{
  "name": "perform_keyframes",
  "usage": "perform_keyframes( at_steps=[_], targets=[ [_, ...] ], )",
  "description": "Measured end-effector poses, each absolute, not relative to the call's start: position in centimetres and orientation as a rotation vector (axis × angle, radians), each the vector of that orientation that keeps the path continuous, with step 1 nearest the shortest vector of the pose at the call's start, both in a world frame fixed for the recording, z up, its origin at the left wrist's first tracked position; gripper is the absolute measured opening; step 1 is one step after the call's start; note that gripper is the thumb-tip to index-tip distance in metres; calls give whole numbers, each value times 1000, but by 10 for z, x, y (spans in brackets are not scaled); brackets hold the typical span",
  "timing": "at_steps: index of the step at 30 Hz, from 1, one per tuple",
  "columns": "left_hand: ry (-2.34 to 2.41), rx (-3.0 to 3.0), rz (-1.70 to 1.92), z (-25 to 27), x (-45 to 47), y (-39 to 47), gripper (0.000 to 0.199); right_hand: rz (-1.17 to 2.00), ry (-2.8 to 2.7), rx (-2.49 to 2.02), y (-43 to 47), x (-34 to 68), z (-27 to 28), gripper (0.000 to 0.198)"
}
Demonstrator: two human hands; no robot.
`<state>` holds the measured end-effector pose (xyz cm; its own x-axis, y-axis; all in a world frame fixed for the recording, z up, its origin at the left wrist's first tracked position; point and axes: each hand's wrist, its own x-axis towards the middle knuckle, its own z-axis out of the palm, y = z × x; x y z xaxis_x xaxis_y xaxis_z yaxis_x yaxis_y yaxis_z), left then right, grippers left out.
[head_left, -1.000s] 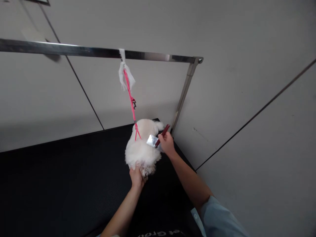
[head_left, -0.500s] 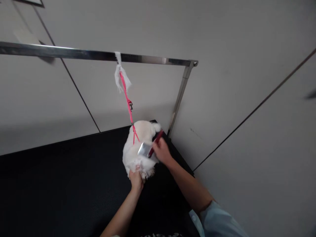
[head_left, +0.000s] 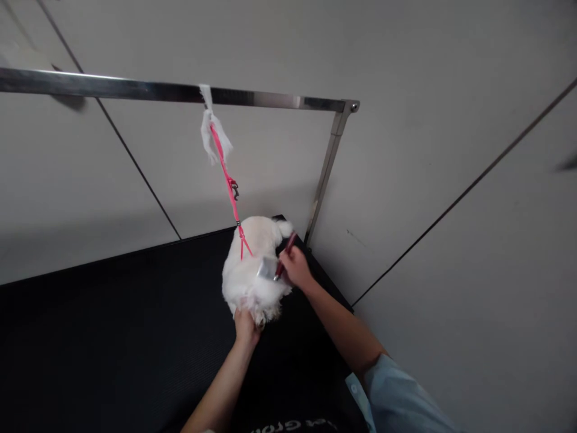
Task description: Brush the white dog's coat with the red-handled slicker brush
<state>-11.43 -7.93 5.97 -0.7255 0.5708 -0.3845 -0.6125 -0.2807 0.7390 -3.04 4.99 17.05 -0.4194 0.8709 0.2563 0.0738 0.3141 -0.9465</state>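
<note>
A white fluffy dog (head_left: 255, 240) is on the black table, its head end toward me and its small round tail (head_left: 285, 228) at the far right. My left hand (head_left: 246, 328) grips the dog's fur around the muzzle, fingers partly hidden in it. In my right hand (head_left: 295, 266) is a slicker brush (head_left: 267, 267) with a dark red handle and a silver head. The brush head lies against the fur on the right side of the dog's head. A pink grooming leash (head_left: 229, 191) loops at the dog's neck.
A metal bar (head_left: 148, 90) runs across above the dog, joined to a slanting post (head_left: 325, 174) at right. White cloth (head_left: 215, 135) ties the leash to the bar. The black table (head_left: 112, 337) meets a pale wall (head_left: 428, 198) behind and at right.
The brush has shifted slightly right across the fur and its head has turned. My left hand stays at the muzzle. The view has moved a little.
</note>
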Motion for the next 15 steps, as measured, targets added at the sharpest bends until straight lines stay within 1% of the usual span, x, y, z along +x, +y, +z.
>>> perform_keyframes(
  at_steps=[2,3,6,8,10,11,15],
  targets=[
    [1142,-87,2016,66,-118,-82,26,1100,-1655,-893,50,-25,175,16],
    [1117,-113,1980,69,-120,-83,24,1099,-1720,-855,48,-22,177,17],
    [1053,-200,1904,79,-126,-86,18,1140,-2135,-679,39,-16,180,18],
    [1022,-229,1904,87,-129,-87,20,1039,-2167,-754,32,-15,183,17],
    [1018,-247,1893,94,-130,-89,21,895,-2038,-867,28,-16,189,16],
    [1024,-254,1883,97,-130,-90,20,855,-2042,-855,26,-17,193,17],
    [1054,-272,1874,103,-129,-95,16,762,-2416,-637,13,-23,207,19]
  ],
)
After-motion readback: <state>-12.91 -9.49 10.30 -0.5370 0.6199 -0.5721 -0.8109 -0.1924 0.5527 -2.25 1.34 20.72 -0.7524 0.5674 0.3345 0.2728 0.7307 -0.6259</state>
